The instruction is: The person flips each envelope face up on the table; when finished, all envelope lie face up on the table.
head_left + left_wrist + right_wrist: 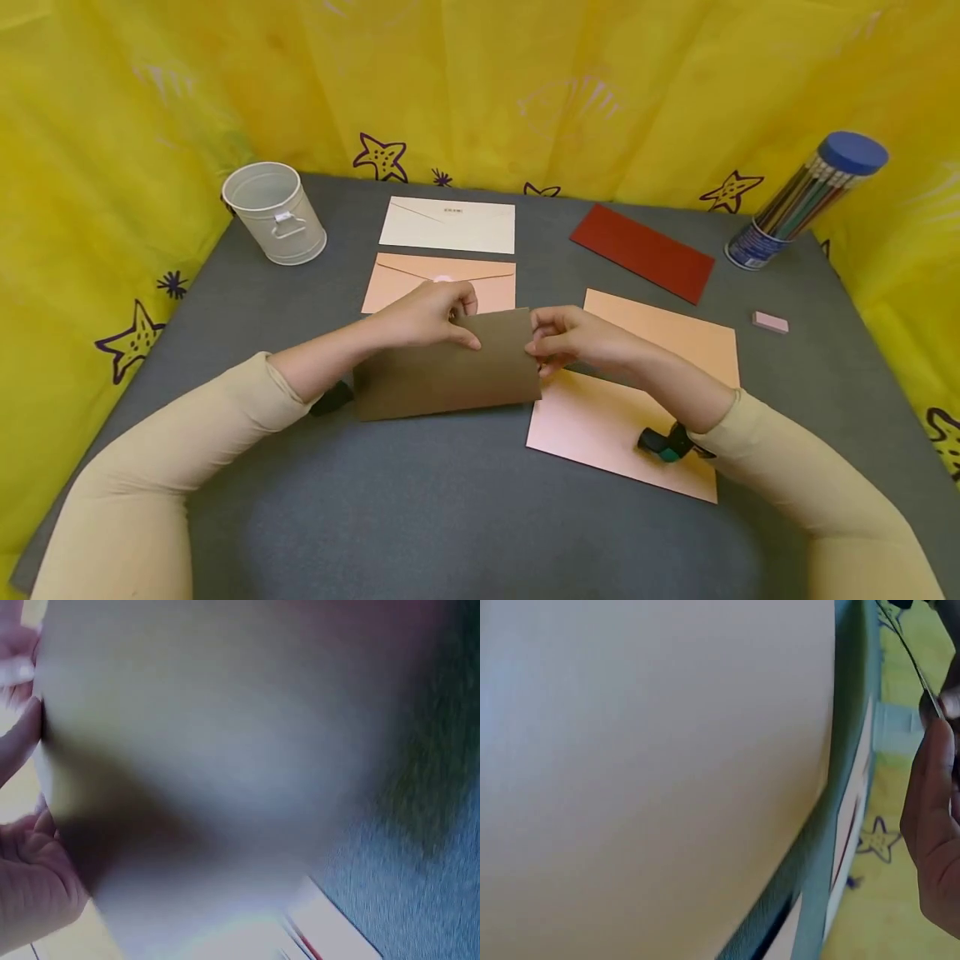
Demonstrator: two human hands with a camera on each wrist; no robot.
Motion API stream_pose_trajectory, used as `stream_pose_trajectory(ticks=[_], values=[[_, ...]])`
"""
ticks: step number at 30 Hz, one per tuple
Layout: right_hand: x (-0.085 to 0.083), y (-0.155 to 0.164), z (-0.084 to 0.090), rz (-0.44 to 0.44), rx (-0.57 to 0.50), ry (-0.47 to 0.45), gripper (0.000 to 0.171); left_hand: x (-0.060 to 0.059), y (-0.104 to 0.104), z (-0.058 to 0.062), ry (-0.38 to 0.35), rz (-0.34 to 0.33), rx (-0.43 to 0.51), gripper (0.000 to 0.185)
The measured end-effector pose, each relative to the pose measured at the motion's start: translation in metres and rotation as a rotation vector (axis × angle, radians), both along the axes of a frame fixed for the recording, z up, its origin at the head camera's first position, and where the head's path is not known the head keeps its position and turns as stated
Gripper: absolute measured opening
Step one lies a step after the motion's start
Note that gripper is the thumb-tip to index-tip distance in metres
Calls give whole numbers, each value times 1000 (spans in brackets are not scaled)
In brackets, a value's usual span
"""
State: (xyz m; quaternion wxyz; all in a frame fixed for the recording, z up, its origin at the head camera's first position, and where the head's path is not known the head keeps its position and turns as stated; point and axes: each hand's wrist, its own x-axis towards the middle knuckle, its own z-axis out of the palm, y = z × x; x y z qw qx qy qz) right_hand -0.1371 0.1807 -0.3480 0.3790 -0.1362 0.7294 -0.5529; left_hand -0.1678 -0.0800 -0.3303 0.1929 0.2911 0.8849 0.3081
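Grey felt covers the surface (450,500); both hands pinch a brown envelope (442,375) by its top edge, left hand (431,315) and right hand (570,337) at opposite ends, holding it tilted up between them.

Both arms wear long, close-fitting sleeves of pale cream cloth, plain and without markings, each ending in a soft cuff just short of the wrist. Under the right sleeve (810,492), above the pink sheet (600,425), sits a small black device with a teal part. A smaller black piece shows beneath the left sleeve (172,450).
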Motion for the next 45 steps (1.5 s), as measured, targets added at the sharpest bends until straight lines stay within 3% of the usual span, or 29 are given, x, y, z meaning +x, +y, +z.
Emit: stream_pose_trajectory(ticks=[6,11,15,20,27,33,39,45], values=[[-6,31,6,-73,24,59,10,-19,-18,10,-135,4,33,24],[-10,56,14,-147,12,87,9,-35,-37,15,-325,115,129,23],[-11,70,23,-205,-26,96,8,-45,-49,12,-477,188,258,15],[-11,82,27,-254,-125,81,4,-48,-54,3,-592,189,375,8],[-11,86,29,-318,-180,65,10,-47,-56,-1,-612,225,452,4],[-10,82,30,-404,-243,20,13,-48,-65,-1,-575,279,487,5],[-11,80,28,-371,-356,9,20,-47,-70,-3,-537,285,463,8],[-13,77,23,-394,-454,-30,26,-45,-74,-2,-546,274,511,11]])
